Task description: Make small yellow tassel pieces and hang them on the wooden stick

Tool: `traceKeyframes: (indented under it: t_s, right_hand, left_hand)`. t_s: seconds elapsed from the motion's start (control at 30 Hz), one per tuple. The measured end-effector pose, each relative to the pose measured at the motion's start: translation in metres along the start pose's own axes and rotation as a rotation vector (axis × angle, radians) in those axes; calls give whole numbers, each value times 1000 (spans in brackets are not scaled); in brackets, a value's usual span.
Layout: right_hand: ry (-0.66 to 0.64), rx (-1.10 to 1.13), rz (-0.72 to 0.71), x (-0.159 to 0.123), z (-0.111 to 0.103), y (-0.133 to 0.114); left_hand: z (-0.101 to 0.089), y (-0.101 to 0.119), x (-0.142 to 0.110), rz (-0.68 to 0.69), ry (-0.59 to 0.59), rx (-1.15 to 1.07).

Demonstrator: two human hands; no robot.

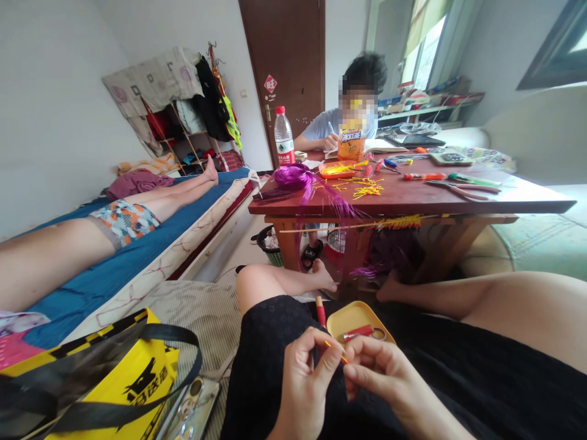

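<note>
Above my lap, my left hand (305, 379) pinches a thin yellow strand (338, 352) between thumb and forefinger. Its other end meets the fingertips of my right hand (378, 366), closed in a pinch too. Whether the strand is thread or wire I cannot make out. Just beyond my fingers a yellow tray (351, 315) rests on my lap, with a red tube-shaped thing (359, 332) and a ring-like piece in it. Left of the tray stands a small red stick with a tan tip (320, 311).
A reddish table (302, 198) ahead bears purple fibres (293, 177), several yellow strands (368, 189), pliers (461, 190), a water bottle (283, 137) and an orange drink bottle (351, 143). Another person (316, 128) writes behind it. Someone lies on the bed at left. A yellow bag (119, 382) sits beside me.
</note>
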State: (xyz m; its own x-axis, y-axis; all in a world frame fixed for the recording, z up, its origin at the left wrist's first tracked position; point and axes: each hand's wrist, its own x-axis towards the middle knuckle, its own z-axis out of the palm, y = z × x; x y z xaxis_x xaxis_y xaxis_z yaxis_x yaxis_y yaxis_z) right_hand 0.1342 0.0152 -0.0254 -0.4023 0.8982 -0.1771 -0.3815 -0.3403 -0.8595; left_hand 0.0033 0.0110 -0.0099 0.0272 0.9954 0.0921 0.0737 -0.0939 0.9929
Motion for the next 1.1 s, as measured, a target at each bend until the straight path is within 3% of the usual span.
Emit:
traceKeyframes:
  t_s: [0.27, 0.4, 0.57, 0.77, 0.9, 1.03, 1.1]
  right_hand:
    - [-18, 9, -17, -1, 2, -1]
    - [3, -44, -82, -3, 0, 0]
    - [48, -398, -344, -11, -3, 2]
    - [-32, -671, -454, -12, 0, 5]
    - [115, -830, -510, -8, -8, -1]
    - [231, -1024, -633, -4, -23, -12]
    - [257, -1093, -684, -4, -29, -15]
  left_hand:
    - [-1, 0, -2, 13, 22, -43]
    - [-2, -4, -1, -19, 29, -169]
    - [1, -8, 0, -94, 14, -487]
    - [7, -7, -1, -163, -49, -691]
    - [1, -4, 2, -232, -102, -668]
    - [-9, -5, 6, -476, -188, -406]
    - [-12, -8, 7, -531, -248, -285]
